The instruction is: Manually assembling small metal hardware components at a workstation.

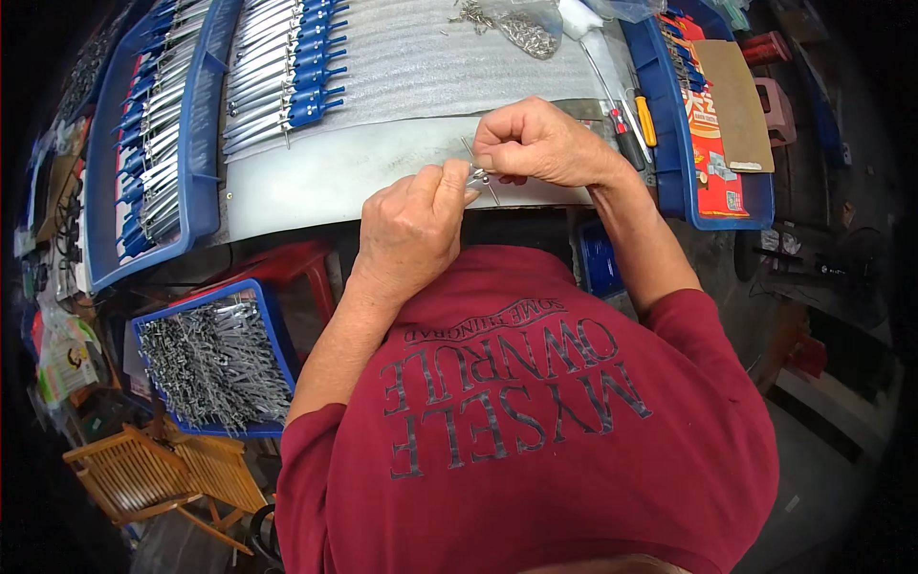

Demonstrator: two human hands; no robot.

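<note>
Over the near edge of the white worktop [316, 187], both my hands meet at a small silvery metal part [478, 178] with a thin rod sticking out of it. My left hand [411, 225] is closed round one end, thumb against the curled forefinger. From the other side my right hand [543, 145] pinches it between thumb and fingers. Fingers cover much of the part, so its exact kind is unclear. Beyond my left hand, slender silver pieces with blue ends [277, 77] lie in a row on a foam sheet [411, 72].
A blue tray [199, 143] of similar pieces stands left; a blue crate [273, 335] of metal parts sits below it. Small screws [528, 36] in clear plastic lie at the back. Right are a yellow-handled screwdriver [645, 120], a red-and-black one [626, 143] and another blue tray [736, 222].
</note>
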